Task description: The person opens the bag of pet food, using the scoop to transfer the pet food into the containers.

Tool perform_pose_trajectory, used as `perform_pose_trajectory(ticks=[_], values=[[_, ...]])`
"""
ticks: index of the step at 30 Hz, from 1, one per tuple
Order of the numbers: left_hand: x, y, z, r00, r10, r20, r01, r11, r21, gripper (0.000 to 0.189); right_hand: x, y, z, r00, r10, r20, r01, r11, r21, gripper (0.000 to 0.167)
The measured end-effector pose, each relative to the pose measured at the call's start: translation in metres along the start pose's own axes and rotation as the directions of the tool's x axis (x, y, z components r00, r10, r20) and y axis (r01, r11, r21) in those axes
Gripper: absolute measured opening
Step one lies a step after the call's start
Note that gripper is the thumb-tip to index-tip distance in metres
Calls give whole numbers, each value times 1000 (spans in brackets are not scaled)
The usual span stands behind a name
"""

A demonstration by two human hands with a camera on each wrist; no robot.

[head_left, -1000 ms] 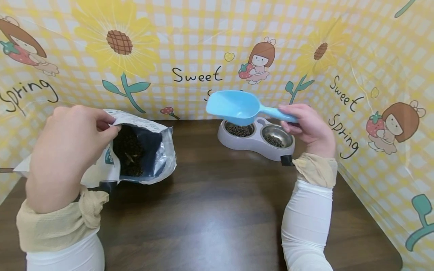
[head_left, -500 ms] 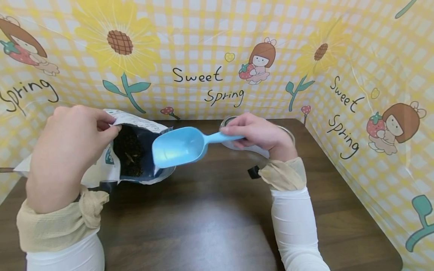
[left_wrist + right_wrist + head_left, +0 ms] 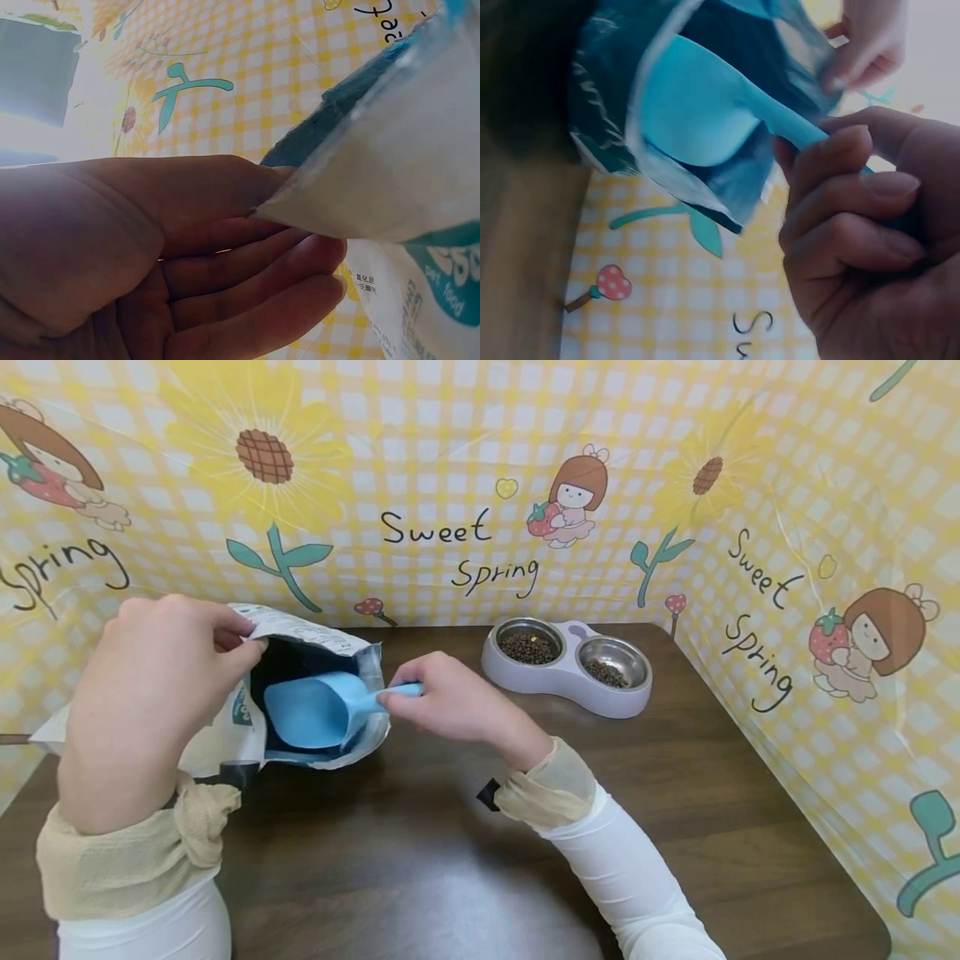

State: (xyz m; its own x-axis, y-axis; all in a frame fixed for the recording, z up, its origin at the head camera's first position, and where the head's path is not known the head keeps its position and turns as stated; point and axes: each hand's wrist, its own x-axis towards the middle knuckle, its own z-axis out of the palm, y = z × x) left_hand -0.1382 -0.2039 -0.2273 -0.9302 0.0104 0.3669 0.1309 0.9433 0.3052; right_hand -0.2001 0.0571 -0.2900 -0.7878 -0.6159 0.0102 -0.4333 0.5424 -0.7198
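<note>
My left hand (image 3: 150,702) pinches the upper edge of a pet food bag (image 3: 225,735) between thumb and fingers, and the bag's mouth gapes toward the right. In the left wrist view the bag (image 3: 390,165) shows "pet food" print. A light blue scoop (image 3: 311,710) has its bowl inside the mouth, where it covers most of the dark contents. My right hand (image 3: 457,706) grips the scoop's handle just outside the opening. The right wrist view shows the fingers curled round that handle, with the scoop bowl (image 3: 697,105) within the bag; no kibble is visible in it.
A pale lilac double feeder (image 3: 566,681) stands at the back right of the brown wooden table (image 3: 465,860). Its left steel bowl (image 3: 528,645) holds more kibble than the right bowl (image 3: 607,668). A yellow checked cloth (image 3: 435,460) lines the back and sides.
My right hand has carried the scoop leftward and down from above the feeder into the bag's mouth. The feeder is uncovered again. My left hand and the bag have stayed in place.
</note>
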Motion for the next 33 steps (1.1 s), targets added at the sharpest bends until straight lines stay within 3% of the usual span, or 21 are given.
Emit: perform_pose_trajectory(ticks=[5, 9, 12, 24, 33], values=[[1, 1, 0, 1000, 1, -2, -1, 1000, 2, 28, 9, 2, 17, 991, -128, -26, 126, 989, -74, 18], [1, 1, 0, 1000, 0, -4, 0, 1000, 3, 28, 16, 8, 30, 966, -257, -33, 247, 951, -188, 19], [1, 0, 0, 1000, -2, -3, 2, 1000, 3, 28, 20, 12, 40, 950, -311, -38, 292, 924, -248, 21], [1, 1, 0, 1000, 2, -10, -2, 1000, 4, 28, 28, 12, 66, 902, -405, -151, 285, 820, -496, 24], [1, 0, 0, 1000, 15, -14, -15, 1000, 3, 27, 31, 6, 76, 915, -389, -104, 264, 774, -575, 26]])
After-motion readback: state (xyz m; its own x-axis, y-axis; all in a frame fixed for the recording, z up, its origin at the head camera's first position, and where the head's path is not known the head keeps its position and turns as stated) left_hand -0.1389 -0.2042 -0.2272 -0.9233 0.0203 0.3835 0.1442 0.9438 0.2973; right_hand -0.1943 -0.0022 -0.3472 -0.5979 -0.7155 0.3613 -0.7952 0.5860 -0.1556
